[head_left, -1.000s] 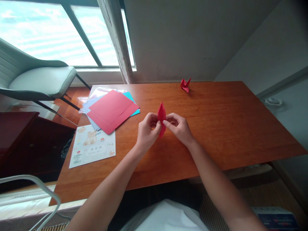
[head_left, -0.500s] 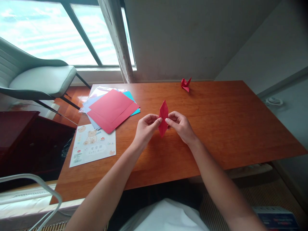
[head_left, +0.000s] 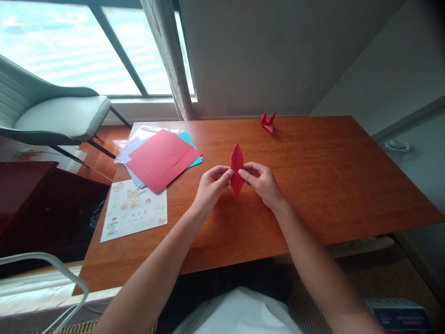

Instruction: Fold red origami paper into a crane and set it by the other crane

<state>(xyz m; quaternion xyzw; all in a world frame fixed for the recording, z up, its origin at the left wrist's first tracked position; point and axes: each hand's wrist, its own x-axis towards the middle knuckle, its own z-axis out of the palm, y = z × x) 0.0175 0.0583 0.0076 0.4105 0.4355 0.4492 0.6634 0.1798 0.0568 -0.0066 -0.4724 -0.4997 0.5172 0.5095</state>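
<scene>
A folded piece of red origami paper (head_left: 237,160), long and diamond-shaped with pointed ends, stands upright between my two hands above the table. My left hand (head_left: 214,182) pinches its left edge between thumb and fingers. From the other side, my right hand (head_left: 260,181) pinches the right edge, its thumb on the near face. Crease lines cross the paper near its middle. Parts of my fingers behind the paper are hidden. A finished red origami crane (head_left: 268,122) sits by the table's far edge, apart from both hands.
On the wooden table (head_left: 330,185), red sheets (head_left: 162,157) lie over blue and lilac ones at the left. A white sheet with bear drawings (head_left: 135,211) lies nearer. A chair (head_left: 62,116) stands beyond the left side, and a wall borders the far edge.
The folded red paper has turned slightly in my fingers and shifted a little, so its creases show more. Both hands keep their pinch.
</scene>
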